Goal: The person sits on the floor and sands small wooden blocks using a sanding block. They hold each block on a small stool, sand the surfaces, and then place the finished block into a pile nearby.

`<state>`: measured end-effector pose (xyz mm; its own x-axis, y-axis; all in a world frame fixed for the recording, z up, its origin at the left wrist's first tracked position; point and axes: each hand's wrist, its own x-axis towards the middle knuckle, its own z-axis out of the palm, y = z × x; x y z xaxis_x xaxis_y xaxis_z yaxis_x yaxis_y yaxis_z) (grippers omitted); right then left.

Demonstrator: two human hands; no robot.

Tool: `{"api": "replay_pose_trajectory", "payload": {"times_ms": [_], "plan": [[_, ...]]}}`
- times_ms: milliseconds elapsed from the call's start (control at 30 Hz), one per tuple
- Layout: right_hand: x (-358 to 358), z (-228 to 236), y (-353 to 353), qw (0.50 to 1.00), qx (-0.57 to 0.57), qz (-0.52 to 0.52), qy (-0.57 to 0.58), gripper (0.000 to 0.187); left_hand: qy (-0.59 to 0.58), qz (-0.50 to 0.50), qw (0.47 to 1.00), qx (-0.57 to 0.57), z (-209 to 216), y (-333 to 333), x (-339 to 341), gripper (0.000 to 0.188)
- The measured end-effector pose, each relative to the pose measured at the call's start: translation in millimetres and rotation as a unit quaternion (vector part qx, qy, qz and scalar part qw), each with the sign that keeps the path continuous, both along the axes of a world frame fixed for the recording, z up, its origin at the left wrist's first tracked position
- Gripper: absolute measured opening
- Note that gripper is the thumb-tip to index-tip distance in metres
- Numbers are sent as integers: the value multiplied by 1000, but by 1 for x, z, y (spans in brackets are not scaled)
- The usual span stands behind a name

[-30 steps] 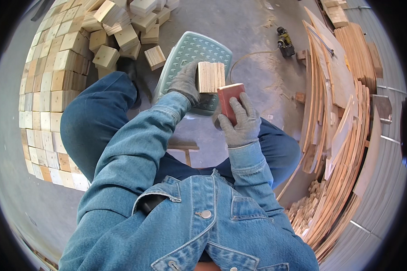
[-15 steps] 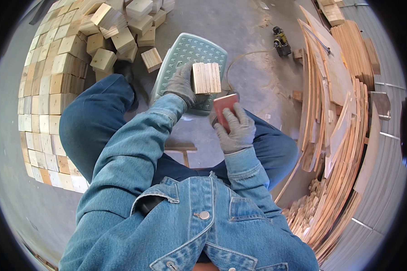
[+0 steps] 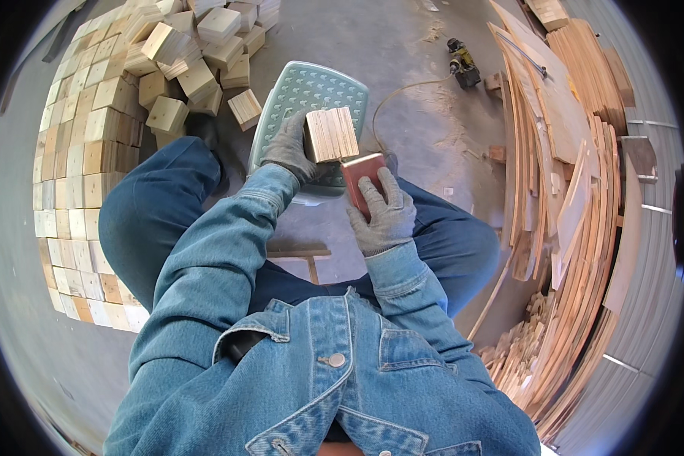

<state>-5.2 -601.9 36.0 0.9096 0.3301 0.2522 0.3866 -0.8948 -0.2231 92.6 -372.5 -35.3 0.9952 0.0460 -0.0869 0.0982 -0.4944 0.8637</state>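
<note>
My left hand [image 3: 288, 149], in a grey glove, grips a pale wooden block [image 3: 332, 134] from its left side. Striped layers show on the block's upward face. My right hand [image 3: 385, 215], gloved alike, is closed around a reddish-brown sanding block [image 3: 362, 178] with a pale edge. The sanding block's top end is at the lower right corner of the wooden block; whether they touch I cannot tell. Beneath the wooden block stands a pale green plastic stool [image 3: 311, 82] with a bumpy top, between my knees.
Stacked wooden blocks [image 3: 76, 190] form a wide pile on the left, with loose blocks [image 3: 197, 80] heaped at its far end. A yellow and black power drill [image 3: 463, 64] lies on the floor, far right. Long wooden boards [image 3: 585, 220] and grey panels [image 3: 653, 258] line the right side.
The sanding block has come up against or close to the wooden block's lower right corner and turned more upright. The wooden block is tilted slightly. The whole view has shifted a little.
</note>
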Motion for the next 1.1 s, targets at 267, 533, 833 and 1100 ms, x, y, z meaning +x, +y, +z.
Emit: {"api": "replay_pose_trajectory", "payload": {"times_ms": [267, 533, 833, 1100], "plan": [[12, 11, 2, 996, 78, -13, -48, 64, -17, -2, 1000, 5, 4, -2, 0, 106], [-8, -5, -2, 997, -23, -8, 79, 62, -5, -13, 1000, -2, -11, -1, 2, 113], [5, -2, 5, 995, 97, -15, -14, 71, -51, 22, 998, 25, -4, -3, -4, 99], [11, -10, -2, 995, 97, -26, 12, 71, -50, 12, 998, 22, 13, -7, -1, 93]]}}
